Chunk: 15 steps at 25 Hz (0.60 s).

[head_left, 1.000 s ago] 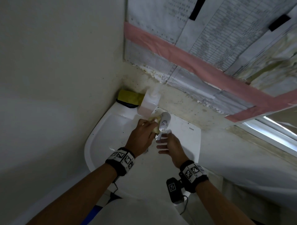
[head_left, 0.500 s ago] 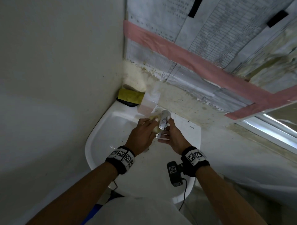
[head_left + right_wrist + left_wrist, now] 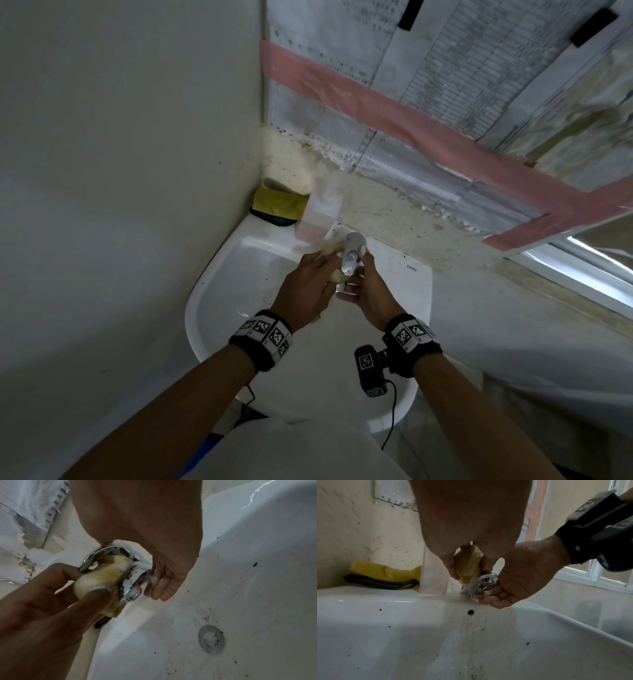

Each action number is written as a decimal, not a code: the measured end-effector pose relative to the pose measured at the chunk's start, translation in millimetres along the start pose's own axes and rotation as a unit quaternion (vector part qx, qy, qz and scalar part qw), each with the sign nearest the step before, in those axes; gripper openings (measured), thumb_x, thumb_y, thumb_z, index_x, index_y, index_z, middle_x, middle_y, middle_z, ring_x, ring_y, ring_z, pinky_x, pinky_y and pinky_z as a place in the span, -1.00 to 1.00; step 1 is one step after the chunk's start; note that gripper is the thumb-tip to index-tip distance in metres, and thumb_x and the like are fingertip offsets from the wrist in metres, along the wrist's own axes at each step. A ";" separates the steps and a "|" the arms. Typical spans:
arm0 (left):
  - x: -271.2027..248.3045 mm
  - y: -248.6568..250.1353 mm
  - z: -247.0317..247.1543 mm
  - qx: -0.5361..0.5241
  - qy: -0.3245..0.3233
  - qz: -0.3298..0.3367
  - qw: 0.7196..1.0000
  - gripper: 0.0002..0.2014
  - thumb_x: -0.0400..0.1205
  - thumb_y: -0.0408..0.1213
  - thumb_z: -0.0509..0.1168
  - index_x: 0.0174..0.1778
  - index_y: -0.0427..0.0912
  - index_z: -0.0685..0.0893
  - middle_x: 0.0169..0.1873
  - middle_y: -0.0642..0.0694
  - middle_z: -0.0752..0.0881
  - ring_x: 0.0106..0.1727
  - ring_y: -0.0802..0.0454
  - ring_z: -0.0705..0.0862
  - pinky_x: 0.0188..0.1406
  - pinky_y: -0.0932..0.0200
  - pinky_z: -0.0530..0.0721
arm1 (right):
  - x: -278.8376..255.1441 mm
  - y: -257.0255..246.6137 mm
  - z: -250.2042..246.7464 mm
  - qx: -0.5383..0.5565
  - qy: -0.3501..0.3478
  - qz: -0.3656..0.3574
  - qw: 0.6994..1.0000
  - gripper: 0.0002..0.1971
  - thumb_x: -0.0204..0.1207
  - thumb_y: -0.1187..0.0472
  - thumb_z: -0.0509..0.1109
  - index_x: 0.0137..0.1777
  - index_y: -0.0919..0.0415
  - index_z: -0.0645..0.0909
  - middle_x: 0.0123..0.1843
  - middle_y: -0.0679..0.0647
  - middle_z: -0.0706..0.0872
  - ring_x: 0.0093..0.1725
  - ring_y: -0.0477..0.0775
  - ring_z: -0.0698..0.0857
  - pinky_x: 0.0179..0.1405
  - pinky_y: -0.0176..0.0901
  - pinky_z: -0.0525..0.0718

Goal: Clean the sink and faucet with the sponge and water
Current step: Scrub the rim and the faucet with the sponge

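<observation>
Pinching the sponge (image 3: pixel 468 564) against the faucet (image 3: pixel 109 566) over the speckled sink (image 3: pixel 219 284), the left hand (image 3: pixel 305 287) scrubbed while the right hand (image 3: pixel 368 291), fingers loosely spread, had come up under the spout, so faucet cleaning looked underway.

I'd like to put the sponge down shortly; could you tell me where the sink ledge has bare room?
Free: the white sink ledge right of the chrome faucet, by the logo. Crowded: the left corner, with the folded yellow cloth and translucent soap bottle; both hands surround the faucet.
</observation>
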<state>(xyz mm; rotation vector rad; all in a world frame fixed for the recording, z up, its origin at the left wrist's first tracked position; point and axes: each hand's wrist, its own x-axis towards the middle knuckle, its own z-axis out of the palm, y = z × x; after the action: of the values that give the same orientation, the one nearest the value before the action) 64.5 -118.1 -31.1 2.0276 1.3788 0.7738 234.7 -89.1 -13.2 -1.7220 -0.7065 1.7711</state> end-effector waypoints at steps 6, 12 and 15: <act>-25.7 3.5 7.7 0.009 -0.007 0.047 0.999 -0.54 0.64 -0.34 0.30 0.49 -0.05 0.53 0.44 -0.08 0.57 0.41 -0.16 0.54 -0.02 -0.12 0.82 | 1.0 4.5 3.4 0.034 0.004 -0.017 0.999 -0.42 0.71 -0.37 0.06 0.32 0.01 0.69 0.18 0.12 0.85 0.23 0.19 0.79 0.37 0.27 0.69; -4.2 1.5 5.5 -0.036 0.010 -0.003 0.999 -0.48 0.70 -0.26 0.26 0.63 -0.10 0.46 0.33 -0.15 0.66 0.31 -0.15 0.58 0.04 -0.15 0.77 | 1.9 6.4 5.5 0.036 0.003 -0.020 0.999 -0.29 0.67 -0.43 0.09 0.38 0.14 0.71 0.20 0.19 0.85 0.15 0.15 0.80 0.33 0.15 0.72; -27.2 5.2 7.7 -0.015 -0.012 0.003 1.000 -0.47 0.67 -0.28 0.25 0.60 -0.01 0.45 0.39 -0.17 0.58 0.32 -0.13 0.57 0.06 -0.11 0.79 | 4.9 8.3 7.0 0.036 0.006 -0.013 0.999 -0.28 0.64 -0.47 0.10 0.46 0.07 0.64 0.28 0.14 0.82 0.28 0.14 0.79 0.35 0.15 0.71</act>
<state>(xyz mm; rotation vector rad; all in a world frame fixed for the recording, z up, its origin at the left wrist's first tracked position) 65.1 -146.3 -36.6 2.0131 1.3403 0.7647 227.4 -91.3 -22.3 -1.6669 -0.6503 1.7458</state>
